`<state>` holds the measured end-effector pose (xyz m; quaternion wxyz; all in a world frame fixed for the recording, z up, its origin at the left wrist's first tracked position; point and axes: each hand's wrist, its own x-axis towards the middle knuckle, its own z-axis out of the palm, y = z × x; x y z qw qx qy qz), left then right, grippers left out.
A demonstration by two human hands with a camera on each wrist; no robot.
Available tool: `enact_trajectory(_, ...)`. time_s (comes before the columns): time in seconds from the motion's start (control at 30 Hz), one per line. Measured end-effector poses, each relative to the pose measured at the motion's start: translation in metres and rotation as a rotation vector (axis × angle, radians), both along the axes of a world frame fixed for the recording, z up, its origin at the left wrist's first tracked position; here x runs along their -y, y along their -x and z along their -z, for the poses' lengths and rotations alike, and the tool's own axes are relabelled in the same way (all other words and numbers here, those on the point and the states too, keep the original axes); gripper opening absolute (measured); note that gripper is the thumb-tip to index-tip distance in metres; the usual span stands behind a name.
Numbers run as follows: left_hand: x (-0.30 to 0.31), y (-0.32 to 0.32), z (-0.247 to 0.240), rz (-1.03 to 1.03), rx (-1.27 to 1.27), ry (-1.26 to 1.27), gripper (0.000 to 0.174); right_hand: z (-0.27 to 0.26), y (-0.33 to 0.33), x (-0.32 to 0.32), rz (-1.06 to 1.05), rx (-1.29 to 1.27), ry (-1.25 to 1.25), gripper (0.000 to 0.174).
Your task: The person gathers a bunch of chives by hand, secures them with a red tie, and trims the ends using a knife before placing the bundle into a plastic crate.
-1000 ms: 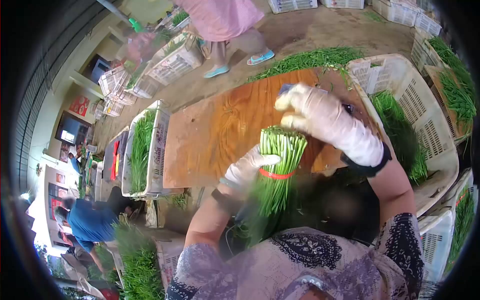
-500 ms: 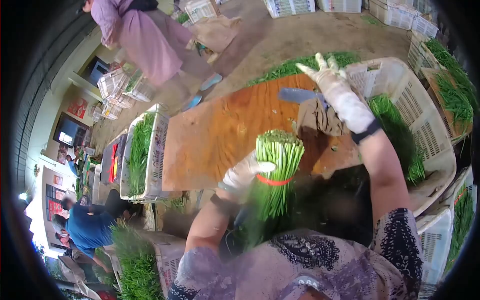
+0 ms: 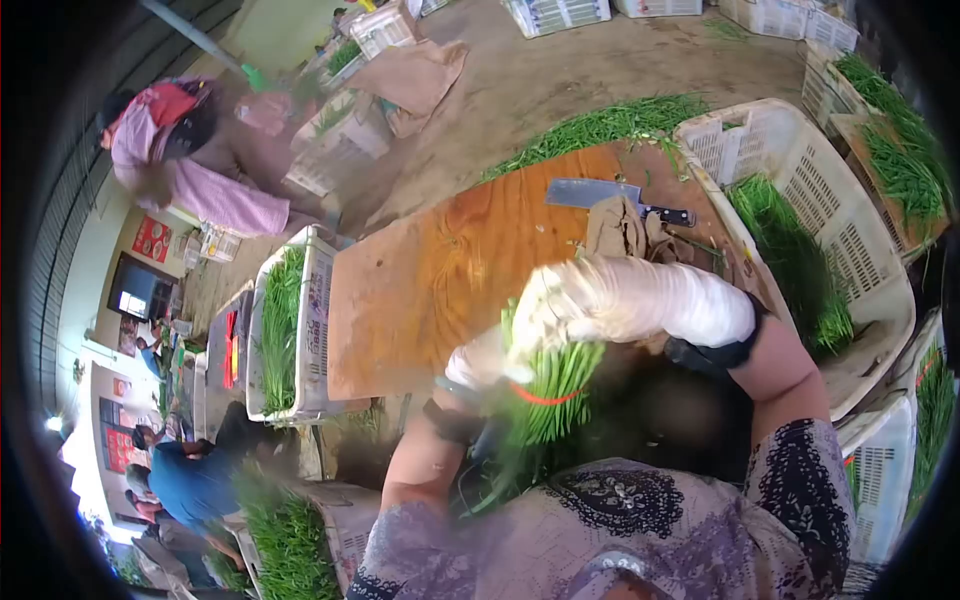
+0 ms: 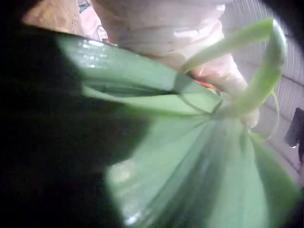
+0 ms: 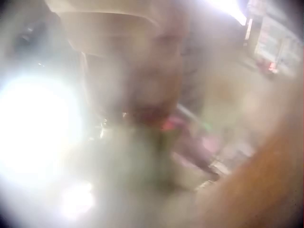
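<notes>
A bundle of green stalks with a red band round it stands upright before the person's chest. The gloved left hand grips its left side. Over the cut tops lies the gloved right hand, blurred, its fingers bent down at the bundle; whether they grip it is unclear. In the left wrist view, broad green leaves hang below the glove, a bit of red band between. The right wrist view is mostly blur, with a pale glove at the top.
A cleaver and a brown cloth lie on the wooden board. White crates of greens flank it, left and right. Loose greens lie beyond. Another person bends at the upper left; others are at lower left.
The right hand has come back from the board's far right side to the bundle's top, uncovering the cleaver handle. The left hand still grips the bundle. The person in pink has moved left.
</notes>
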<state>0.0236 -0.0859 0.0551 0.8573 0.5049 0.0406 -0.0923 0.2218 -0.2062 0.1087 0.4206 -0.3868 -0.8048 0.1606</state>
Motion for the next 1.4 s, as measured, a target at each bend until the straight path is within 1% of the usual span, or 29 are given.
enact_trajectory(0.03,0.000,-0.003,-0.002,0.011,-0.007,0.008,0.093,0.015,-0.010,-0.013,-0.045,-0.069,0.105,0.015)
enact_trajectory(0.07,-0.002,-0.005,0.004,0.041,-0.017,-0.014,0.110,0.013,-0.016,-0.011,0.051,-0.029,0.065,0.015)
enact_trajectory(0.17,-0.003,-0.002,0.005,-0.003,0.028,0.047,0.108,0.013,-0.041,-0.006,0.310,0.089,-0.068,0.017)
enact_trajectory(0.2,-0.002,0.002,0.005,-0.110,-0.087,0.087,0.107,-0.003,-0.030,-0.003,0.391,0.113,-0.097,0.017)
enact_trajectory(0.23,-0.001,0.002,0.005,-0.105,-0.064,0.068,0.103,-0.023,-0.017,0.005,0.266,0.092,-0.048,0.014)
enact_trajectory(0.3,-0.001,-0.001,-0.005,-0.090,0.002,0.014,0.094,-0.008,-0.016,0.003,-0.050,-0.142,0.090,0.016)
enact_trajectory(0.37,0.000,-0.002,-0.006,-0.067,0.053,0.003,0.090,0.011,-0.041,-0.003,0.355,-0.001,0.301,0.020)
enact_trajectory(0.43,-0.006,0.001,-0.006,-0.036,0.062,0.014,0.090,0.005,-0.060,0.005,1.150,-0.491,0.765,0.037)
enact_trajectory(0.5,-0.003,0.003,-0.015,-0.198,0.079,0.067,0.085,0.026,-0.060,0.021,0.635,0.247,0.165,0.062)
enact_trajectory(0.53,0.003,0.008,-0.021,-0.270,0.069,0.100,0.082,0.038,-0.047,0.024,0.413,0.016,0.411,0.085)
enact_trajectory(0.57,0.004,0.007,-0.026,-0.334,0.076,0.121,0.079,0.025,-0.023,0.033,0.233,-0.190,0.631,0.103)
enact_trajectory(0.6,-0.005,0.003,-0.025,-0.306,0.097,-0.129,0.075,0.015,-0.008,0.036,0.083,-0.161,0.683,0.110)
enact_trajectory(0.63,-0.014,-0.002,-0.024,-0.282,0.117,-0.379,0.071,0.038,0.005,0.035,0.093,-0.190,0.536,0.109)
enact_trajectory(0.67,-0.003,-0.007,-0.036,-0.337,0.153,-0.180,0.073,0.053,0.010,0.026,-0.006,-0.222,0.590,0.101)
enact_trajectory(0.7,0.005,-0.010,-0.046,-0.390,0.187,0.022,0.075,0.051,0.020,0.027,-0.091,-0.367,0.741,0.094)
enact_trajectory(0.73,0.004,-0.013,-0.056,-0.301,0.272,-0.099,0.066,0.052,0.027,0.024,-0.155,-0.526,0.712,0.091)
enact_trajectory(0.77,0.002,-0.009,-0.062,-0.335,0.268,-0.204,0.069,0.054,0.033,0.023,-0.220,-0.688,0.678,0.089)
enact_trajectory(0.83,-0.011,0.008,-0.077,-0.400,0.264,-0.408,0.073,0.055,0.044,0.029,0.023,-0.651,0.554,0.089)
enact_trajectory(0.87,-0.019,0.016,-0.079,-0.416,0.281,-0.439,0.079,0.056,0.047,0.033,0.141,-0.623,0.490,0.089)
enact_trajectory(0.9,-0.027,0.024,-0.081,-0.433,0.299,-0.470,0.085,0.059,0.052,0.035,0.257,-0.599,0.552,0.095)
enact_trajectory(0.93,-0.021,0.030,-0.078,-0.487,0.311,-0.454,0.089,0.057,0.059,0.037,0.357,-0.604,0.574,0.093)
enact_trajectory(0.97,-0.013,0.038,-0.076,-0.547,0.319,-0.438,0.098,0.056,0.068,0.038,0.451,-0.609,0.601,0.091)
enact_trajectory(1.03,0.017,0.035,-0.072,-0.553,0.242,-0.509,0.099,0.073,0.085,0.031,0.468,-0.640,0.573,0.090)
enact_trajectory(1.07,0.016,0.034,-0.037,-0.689,0.299,-0.445,0.097,0.077,0.091,0.026,0.475,-0.649,0.558,0.089)
enact_trajectory(1.1,0.023,0.029,-0.032,-0.743,0.259,-0.426,0.093,0.054,0.100,0.032,0.636,-0.398,0.560,0.087)
enact_trajectory(1.17,0.030,0.031,-0.016,-0.853,0.240,-0.376,0.091,0.069,0.113,0.029,0.687,-0.307,0.526,0.083)
enact_trajectory(1.27,0.022,0.031,-0.008,-0.747,0.272,-0.344,0.089,0.072,0.125,0.041,0.748,-0.243,0.530,0.080)
enact_trajectory(1.37,0.006,0.040,-0.012,-0.530,0.158,-0.238,0.088,0.016,0.096,0.062,0.537,0.416,0.876,0.068)
enact_trajectory(1.4,0.004,0.039,-0.012,-0.476,0.178,-0.225,0.088,0.020,0.068,0.066,0.441,0.122,0.822,0.058)
